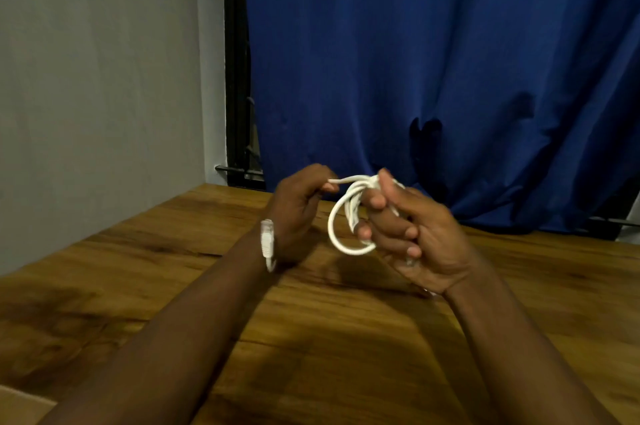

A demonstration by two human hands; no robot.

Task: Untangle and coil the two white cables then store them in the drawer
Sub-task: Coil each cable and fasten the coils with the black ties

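Note:
A white cable [337, 220] is wound into several small loops and held above the wooden table [311, 338]. My right hand [408, 234] grips the coil, fingers curled through its loops. A short strand runs left from the coil top to my left hand [298, 210], which pinches it between thumb and fingers. The cable's clear plug end [267, 241] hangs down beside my left wrist. Only one cable shows; no second cable or drawer is in view.
A blue curtain [433, 78] hangs behind the table's far edge. A grey wall [97, 95] stands at the left, with a dark window frame [237, 78] beside it. A pale cardboard corner [20, 407] shows at the bottom left.

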